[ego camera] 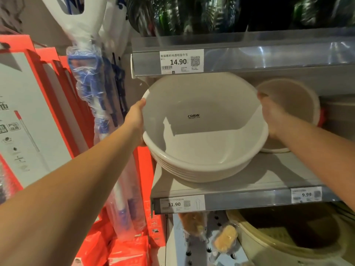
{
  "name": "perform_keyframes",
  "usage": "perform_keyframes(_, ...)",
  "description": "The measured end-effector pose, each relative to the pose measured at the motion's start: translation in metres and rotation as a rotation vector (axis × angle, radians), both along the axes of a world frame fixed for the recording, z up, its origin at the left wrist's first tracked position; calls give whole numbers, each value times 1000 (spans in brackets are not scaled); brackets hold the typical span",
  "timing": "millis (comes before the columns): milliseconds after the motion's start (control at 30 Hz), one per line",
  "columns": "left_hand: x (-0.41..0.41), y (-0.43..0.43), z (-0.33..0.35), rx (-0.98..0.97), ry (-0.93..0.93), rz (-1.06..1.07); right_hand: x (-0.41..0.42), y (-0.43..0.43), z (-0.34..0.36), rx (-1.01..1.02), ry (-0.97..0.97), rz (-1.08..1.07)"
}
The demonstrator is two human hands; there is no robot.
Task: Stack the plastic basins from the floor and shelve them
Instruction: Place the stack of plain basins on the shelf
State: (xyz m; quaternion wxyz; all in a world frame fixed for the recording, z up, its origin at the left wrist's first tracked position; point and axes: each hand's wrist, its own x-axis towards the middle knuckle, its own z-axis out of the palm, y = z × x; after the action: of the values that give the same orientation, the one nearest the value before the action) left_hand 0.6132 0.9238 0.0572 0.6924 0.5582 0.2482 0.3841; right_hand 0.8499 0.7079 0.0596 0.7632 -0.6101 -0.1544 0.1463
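Note:
A stack of several nested white plastic basins (203, 143) is tilted with its opening toward me, its lower edge resting on the grey middle shelf (240, 181). The top basin has a small black "CRBW" mark inside. My left hand (135, 120) grips the stack's left rim. My right hand (271, 114) holds the right rim, fingers curled over the edge. Both arms reach forward from the bottom corners of the view.
A beige basin (294, 104) leans behind my right hand on the same shelf. The upper shelf edge (249, 58) hangs just above the stack. Wrapped mops (92, 89) and red boxes (38, 104) stand left. Yellowish basins (288, 239) sit below.

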Motion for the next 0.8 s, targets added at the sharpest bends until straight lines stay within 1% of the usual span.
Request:
perform_keyframes(100,-3,-3,0,-4,71,17,0,-2,-1,-90,-31,-52)
perform_keyframes(233,-9,-7,-1,16,139,8,-3,-3,-3,-71,-2,0)
perform_keyframes(333,-12,-12,-9,56,84,25,-4,-2,-4,-58,-24,24)
perform_keyframes(400,-13,-16,-19,34,41,33,-5,-3,-4,-54,-31,2)
perform_keyframes(500,-14,-25,-26,-31,65,45,-7,-3,-5,-45,-32,-22)
perform_keyframes(567,-13,-28,-24,-31,76,89,-8,-3,-6,-47,-18,-5)
perform_keyframes(667,-12,-27,-24,-7,39,165,-10,-8,-7,-74,-21,61)
perform_keyframes(733,-13,-27,-25,-30,9,160,-13,-15,-7,-113,-50,128)
perform_keyframes(800,-14,-28,-26,-42,-11,126,-17,-21,-11,-116,-61,150)
